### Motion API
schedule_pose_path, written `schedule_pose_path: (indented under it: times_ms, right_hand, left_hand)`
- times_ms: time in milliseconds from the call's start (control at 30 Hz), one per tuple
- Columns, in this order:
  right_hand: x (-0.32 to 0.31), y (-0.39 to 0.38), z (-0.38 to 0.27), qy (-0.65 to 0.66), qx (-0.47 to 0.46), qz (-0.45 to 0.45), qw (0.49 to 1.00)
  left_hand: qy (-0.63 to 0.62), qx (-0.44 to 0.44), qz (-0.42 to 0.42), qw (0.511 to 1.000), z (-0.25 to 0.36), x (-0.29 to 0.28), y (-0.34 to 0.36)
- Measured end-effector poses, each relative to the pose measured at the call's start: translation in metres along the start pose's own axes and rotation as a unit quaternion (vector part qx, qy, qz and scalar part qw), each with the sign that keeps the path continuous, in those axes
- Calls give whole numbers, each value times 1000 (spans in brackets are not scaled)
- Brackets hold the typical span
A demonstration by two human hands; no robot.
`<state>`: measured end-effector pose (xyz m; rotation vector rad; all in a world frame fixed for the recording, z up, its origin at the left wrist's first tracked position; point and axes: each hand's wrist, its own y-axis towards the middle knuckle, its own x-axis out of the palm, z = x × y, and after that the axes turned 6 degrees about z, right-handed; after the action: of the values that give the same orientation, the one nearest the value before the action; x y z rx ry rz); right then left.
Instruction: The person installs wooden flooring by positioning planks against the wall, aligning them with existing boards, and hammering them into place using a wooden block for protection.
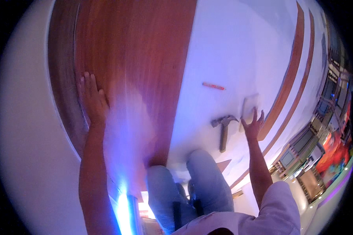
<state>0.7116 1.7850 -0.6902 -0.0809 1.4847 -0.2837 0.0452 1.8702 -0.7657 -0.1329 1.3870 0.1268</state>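
Observation:
My left hand (93, 100) lies flat with outstretched fingers on the left part of the reddish-brown wood planks (145, 51), beside a darker strip along the wall. Over on the right, my right hand (253, 125) has its fingers spread at the near end of a pale, flat rectangular piece (250, 105). Whether the fingertips touch that piece I cannot tell. A claw hammer (223, 135) with a dark handle rests just left of my right hand. Farther off, a red pencil-like stick (213, 85) lies on the white floor covering (223, 51).
Two long narrow wood strips (290, 74) lie to the right. A pale wall (25, 117) runs along the left. My knees (208, 172) are at the planks' near end, beside a bright bluish light (123, 211). Shelves with goods (302, 141) stand far right.

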Motion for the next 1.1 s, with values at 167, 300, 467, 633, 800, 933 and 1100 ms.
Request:
schedule_pose_path:
  times_ms: [167, 300, 467, 633, 800, 933, 1100]
  right_hand:
    - [-7, 14, -10, 61, 58, 49, 995]
    - [-59, 53, -117, 124, 49, 135, 982]
    - [-59, 108, -277, 200, 95, 124, 967]
    - [-38, 152, -359, 158, 199, 138, 957]
    - [-30, 162, -377, 114, 181, 157, 964]
    - [-31, 158, -365, 108, 163, 155, 968]
    - [-33, 158, -367, 115, 133, 127, 976]
  left_hand:
    - [-39, 56, 57, 996, -7, 5, -1]
    - [39, 0, -10, 999, 5, -5, 2]
    - [-15, 34, 43, 998, 0, -1, -4]
    - [-14, 51, 58, 997, 4, -3, -4]
    - [4, 26, 32, 999, 5, -9, -2]
    - [-27, 44, 55, 997, 0, -4, -3]
    - [-15, 57, 75, 995, -1, 3, -6]
